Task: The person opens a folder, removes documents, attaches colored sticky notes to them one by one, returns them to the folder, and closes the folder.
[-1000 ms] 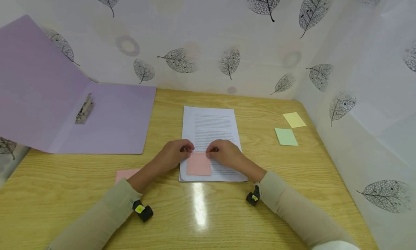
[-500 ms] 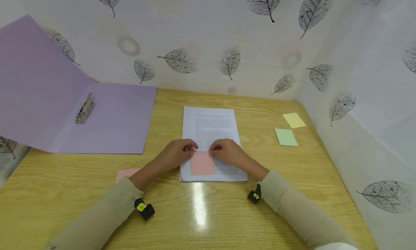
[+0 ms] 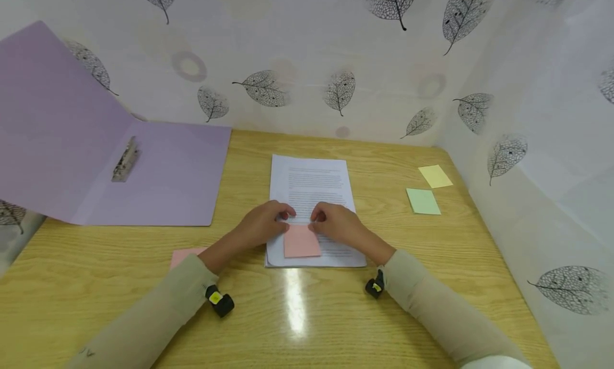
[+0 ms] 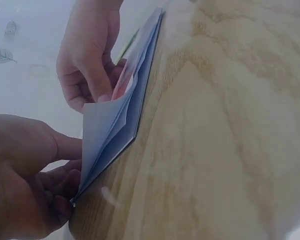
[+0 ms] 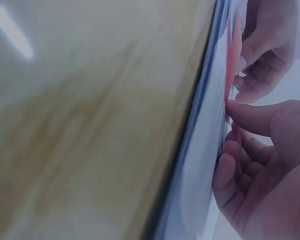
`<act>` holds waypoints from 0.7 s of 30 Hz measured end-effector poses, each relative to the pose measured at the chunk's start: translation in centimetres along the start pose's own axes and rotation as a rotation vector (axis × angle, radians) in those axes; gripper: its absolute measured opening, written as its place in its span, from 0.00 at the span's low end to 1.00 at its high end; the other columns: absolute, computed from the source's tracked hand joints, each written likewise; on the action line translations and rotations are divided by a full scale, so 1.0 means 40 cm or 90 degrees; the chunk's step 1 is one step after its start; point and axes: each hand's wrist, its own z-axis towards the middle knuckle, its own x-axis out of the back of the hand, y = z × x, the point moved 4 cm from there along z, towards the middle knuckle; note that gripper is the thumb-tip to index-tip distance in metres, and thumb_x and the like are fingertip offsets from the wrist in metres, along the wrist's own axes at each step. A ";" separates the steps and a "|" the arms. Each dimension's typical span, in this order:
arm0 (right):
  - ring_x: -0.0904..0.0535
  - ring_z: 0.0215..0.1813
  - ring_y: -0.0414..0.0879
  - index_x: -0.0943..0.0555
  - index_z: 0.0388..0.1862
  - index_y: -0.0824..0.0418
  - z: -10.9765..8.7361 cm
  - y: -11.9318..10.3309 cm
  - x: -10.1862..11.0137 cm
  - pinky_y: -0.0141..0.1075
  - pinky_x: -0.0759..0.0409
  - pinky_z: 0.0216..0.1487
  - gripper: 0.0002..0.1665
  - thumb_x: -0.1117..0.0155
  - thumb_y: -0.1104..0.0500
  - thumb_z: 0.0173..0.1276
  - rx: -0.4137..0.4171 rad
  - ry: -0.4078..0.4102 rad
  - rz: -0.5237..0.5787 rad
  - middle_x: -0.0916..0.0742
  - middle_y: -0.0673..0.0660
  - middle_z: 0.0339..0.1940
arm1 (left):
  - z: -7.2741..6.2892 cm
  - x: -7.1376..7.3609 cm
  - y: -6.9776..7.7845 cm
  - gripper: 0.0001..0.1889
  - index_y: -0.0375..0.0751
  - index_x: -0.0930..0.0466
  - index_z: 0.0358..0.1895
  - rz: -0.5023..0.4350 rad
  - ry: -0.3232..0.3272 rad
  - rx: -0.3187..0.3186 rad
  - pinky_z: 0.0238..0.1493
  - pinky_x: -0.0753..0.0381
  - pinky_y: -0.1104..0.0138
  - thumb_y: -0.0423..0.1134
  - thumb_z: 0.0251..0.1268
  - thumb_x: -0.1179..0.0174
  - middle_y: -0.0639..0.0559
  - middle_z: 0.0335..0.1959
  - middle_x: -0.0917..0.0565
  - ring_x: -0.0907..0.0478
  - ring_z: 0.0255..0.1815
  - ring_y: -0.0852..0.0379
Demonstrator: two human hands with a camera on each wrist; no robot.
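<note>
A pink sticky note (image 3: 302, 243) lies on the lower part of a printed stack of paper (image 3: 316, 179) in the middle of the table. My left hand (image 3: 261, 222) holds the note's upper left corner, thumb at its edge and index finger slightly raised. At the upper right corner my right hand (image 3: 339, 225) pinches the note between thumb and curled fingers. Seen from the left wrist, the near corner of the top sheets (image 4: 102, 127) bends upward beside my left hand. Another pink sticky note (image 3: 184, 255) lies partly hidden under my left forearm.
An open purple folder (image 3: 177, 177) with a metal clip (image 3: 126, 161) occupies the left side. On the right lie a yellow sticky note (image 3: 435, 176) and a green one (image 3: 423, 201). A leaf-patterned cloth (image 3: 307, 49) hangs along the back and right edges.
Both hands and the pink sticky note have shifted a little to the right over the paper. The folder and the other sticky notes stay where they were.
</note>
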 end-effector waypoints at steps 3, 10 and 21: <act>0.23 0.32 0.42 0.19 0.36 0.50 0.012 -0.004 -0.006 0.36 0.27 0.35 0.13 0.31 0.44 0.68 -0.014 -0.007 -0.030 0.15 0.46 0.31 | 0.011 0.000 0.006 0.16 0.48 0.17 0.58 0.031 0.002 -0.002 0.43 0.25 0.62 0.41 0.68 0.35 0.52 0.45 0.19 0.24 0.42 0.55; 0.24 0.29 0.44 0.21 0.32 0.50 0.024 -0.020 -0.011 0.37 0.31 0.29 0.18 0.33 0.39 0.67 -0.031 -0.018 -0.076 0.16 0.47 0.28 | 0.026 -0.007 0.008 0.19 0.52 0.19 0.60 0.055 -0.001 0.024 0.35 0.30 0.65 0.44 0.68 0.35 0.55 0.42 0.21 0.26 0.36 0.57; 0.23 0.34 0.43 0.19 0.34 0.52 -0.005 0.027 0.023 0.37 0.28 0.36 0.12 0.32 0.45 0.70 -0.056 -0.010 -0.053 0.16 0.48 0.32 | 0.017 0.004 -0.032 0.15 0.42 0.18 0.58 -0.042 -0.020 -0.024 0.47 0.25 0.62 0.34 0.70 0.40 0.49 0.46 0.20 0.27 0.44 0.53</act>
